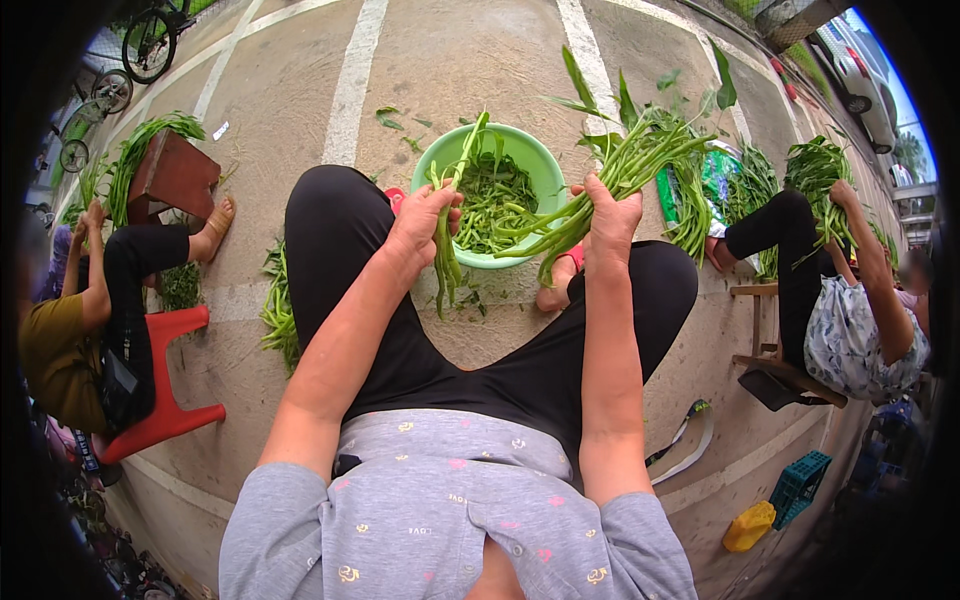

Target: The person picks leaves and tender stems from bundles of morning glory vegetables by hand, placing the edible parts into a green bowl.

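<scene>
The left hand (425, 218) is closed on a few green stems (446, 262), which stick out above and below its fist; the right hand (612, 222) is clamped around a thicker bunch of long-stemmed leafy greens (655, 150), its leaves fanning away beyond the fingers and its stem ends pointing toward the left hand. Between the two grips, and lower down, stands a light-green plastic basin (547, 165) holding a heap of short stem pieces and leaves (500, 190). Left of the left grip, past the knee, another pile of greens (280, 305) lies on the concrete. Farther left sits a co-worker (60, 340) beside a red plastic stool (165, 385). Well to the right of the right grip, another co-worker (865, 320) holds up a leafy bundle (818, 175), with more greens (688, 205) heaped between that person and the right grip.
</scene>
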A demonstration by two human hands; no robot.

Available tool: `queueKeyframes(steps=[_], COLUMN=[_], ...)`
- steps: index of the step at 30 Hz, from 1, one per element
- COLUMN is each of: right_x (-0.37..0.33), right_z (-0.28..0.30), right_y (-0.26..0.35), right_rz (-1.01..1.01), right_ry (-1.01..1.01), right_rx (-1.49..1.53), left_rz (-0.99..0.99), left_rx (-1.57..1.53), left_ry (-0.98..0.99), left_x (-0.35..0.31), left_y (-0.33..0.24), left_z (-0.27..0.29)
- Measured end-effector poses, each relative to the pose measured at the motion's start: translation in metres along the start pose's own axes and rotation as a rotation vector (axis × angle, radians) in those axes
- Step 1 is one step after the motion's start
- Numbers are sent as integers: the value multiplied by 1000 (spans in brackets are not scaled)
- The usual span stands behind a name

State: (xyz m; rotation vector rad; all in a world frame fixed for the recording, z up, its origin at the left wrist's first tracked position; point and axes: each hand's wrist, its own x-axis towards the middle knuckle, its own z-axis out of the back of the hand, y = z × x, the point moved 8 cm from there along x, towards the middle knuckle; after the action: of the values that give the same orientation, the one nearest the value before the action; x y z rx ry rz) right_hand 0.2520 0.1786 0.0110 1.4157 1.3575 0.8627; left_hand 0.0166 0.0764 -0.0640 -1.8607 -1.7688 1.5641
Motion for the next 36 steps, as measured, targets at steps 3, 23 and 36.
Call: queueKeyframes(steps=[3,23,36], right_x=[-5,-34,-10], right_z=[-10,-55,-32], right_y=[-13,-55,-19], right_rz=[-148,-281,-113], right_ry=[135,412,254], right_rx=[-82,-185,-279], left_rz=[21,49,-224], left_rx=[-40,131,-337], left_ry=[36,199,-102], left_x=[-1,-12,10], left_y=[1,2,-33], left_z=[-5,-27,22])
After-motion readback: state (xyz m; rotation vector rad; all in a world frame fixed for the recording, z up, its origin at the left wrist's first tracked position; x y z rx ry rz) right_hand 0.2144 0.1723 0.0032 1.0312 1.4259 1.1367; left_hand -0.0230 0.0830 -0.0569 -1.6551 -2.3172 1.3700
